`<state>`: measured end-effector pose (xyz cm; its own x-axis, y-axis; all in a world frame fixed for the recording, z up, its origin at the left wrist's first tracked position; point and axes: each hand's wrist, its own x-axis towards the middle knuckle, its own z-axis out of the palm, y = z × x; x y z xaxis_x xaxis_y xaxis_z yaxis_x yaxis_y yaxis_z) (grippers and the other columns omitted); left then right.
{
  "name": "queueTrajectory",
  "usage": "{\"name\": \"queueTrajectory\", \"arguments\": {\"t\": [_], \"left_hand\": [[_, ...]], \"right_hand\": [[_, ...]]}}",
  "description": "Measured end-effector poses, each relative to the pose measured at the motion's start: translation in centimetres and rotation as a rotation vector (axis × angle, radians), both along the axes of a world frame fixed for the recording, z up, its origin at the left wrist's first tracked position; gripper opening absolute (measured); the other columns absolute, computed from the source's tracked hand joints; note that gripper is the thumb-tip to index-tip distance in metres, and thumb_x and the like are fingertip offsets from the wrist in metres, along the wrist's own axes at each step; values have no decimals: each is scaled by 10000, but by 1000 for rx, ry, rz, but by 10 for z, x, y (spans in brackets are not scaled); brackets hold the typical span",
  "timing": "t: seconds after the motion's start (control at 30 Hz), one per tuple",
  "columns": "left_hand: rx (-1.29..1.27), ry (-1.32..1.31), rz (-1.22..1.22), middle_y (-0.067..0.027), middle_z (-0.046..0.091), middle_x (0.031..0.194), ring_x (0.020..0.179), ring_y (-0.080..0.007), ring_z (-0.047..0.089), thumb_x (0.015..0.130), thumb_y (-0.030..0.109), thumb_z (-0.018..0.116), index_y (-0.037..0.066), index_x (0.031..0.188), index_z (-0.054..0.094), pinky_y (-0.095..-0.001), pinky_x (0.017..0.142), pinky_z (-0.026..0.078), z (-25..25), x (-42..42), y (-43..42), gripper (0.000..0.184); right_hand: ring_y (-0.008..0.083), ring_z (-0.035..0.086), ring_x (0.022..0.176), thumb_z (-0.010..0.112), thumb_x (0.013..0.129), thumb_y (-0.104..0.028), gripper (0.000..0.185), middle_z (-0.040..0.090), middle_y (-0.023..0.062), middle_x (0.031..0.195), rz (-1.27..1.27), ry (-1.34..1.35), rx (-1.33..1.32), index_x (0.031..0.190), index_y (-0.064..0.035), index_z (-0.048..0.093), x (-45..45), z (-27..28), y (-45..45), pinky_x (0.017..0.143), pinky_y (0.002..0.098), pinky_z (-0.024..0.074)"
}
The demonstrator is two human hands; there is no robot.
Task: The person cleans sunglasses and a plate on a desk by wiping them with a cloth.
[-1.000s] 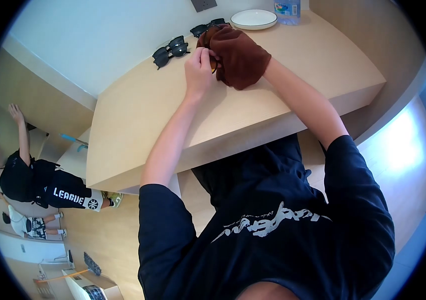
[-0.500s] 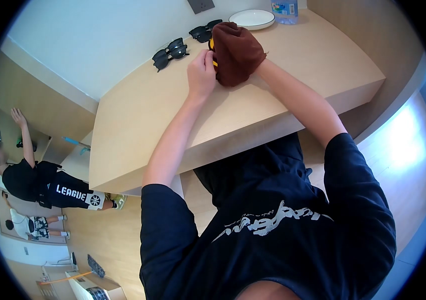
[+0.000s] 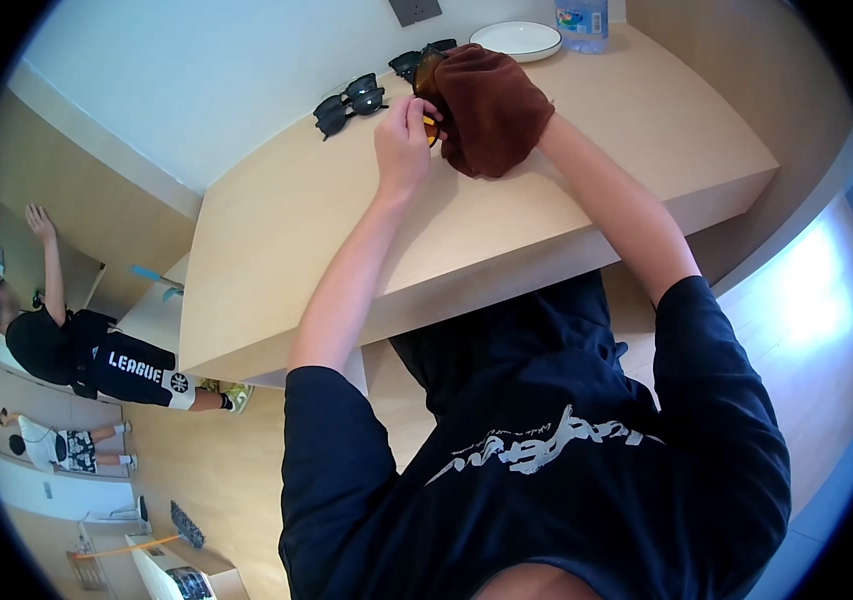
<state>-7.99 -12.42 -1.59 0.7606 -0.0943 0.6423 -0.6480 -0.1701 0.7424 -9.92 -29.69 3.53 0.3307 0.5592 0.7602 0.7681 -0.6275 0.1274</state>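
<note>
The left hand (image 3: 405, 135) is closed, with bent fingers that seem to pinch the edge of the amber-lensed glasses (image 3: 431, 70); where exactly the thumb presses, I cannot see. These glasses are above the wooden table (image 3: 277, 230), between the left hand and the brown cloth (image 3: 495, 115), which hides a large part of them. The right hand is wrapped by this cloth and only its forearm (image 3: 612, 195) comes out, so I cannot tell how its fingers stand. Near the wall, one pair of dark sunglasses (image 3: 365, 97) lies in full sight, while a second dark pair (image 3: 406, 64) behind is partly covered by the held things. Beside the cloth stands the white plate (image 3: 517, 40). The plastic bottle (image 3: 583, 28) and the wall socket (image 3: 417, 10) are both cut by the upper border. At left, a person in black (image 3: 97, 350) has a blurred face, and another person (image 3: 57, 445), farther away, is too small for details.
</note>
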Motion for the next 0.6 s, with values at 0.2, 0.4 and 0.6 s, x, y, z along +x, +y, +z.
{"name": "queueTrajectory", "arguments": {"t": [0.2, 0.4, 0.6], "left_hand": [[69, -79, 38, -97, 665, 743, 650, -161, 656, 1012, 154, 434, -35, 877, 597, -280, 620, 512, -11, 6, -1, 284], [-89, 119, -96, -103, 671, 799, 685, -165, 656, 1019, 163, 430, -27, 892, 607, -281, 647, 529, -8, -6, -2, 289], [-108, 200, -202, -41, 669, 869, 753, -121, 643, 1009, 190, 495, -37, 942, 625, -262, 677, 518, -15, 2, 11, 270]], "right_hand": [[323, 587, 915, 703, 559, -144, 225, 576, 116, 773, 2, -57, 196, 667, -93, 513, 11, -18, 10, 763, 375, 509], [312, 579, 914, 666, 572, -100, 203, 601, 113, 797, -21, 8, -51, 741, -90, 555, 0, -18, -1, 779, 362, 491], [337, 570, 885, 659, 561, -15, 249, 596, 107, 772, 441, 190, 42, 790, -59, 572, 8, -33, 5, 835, 387, 472]]}}
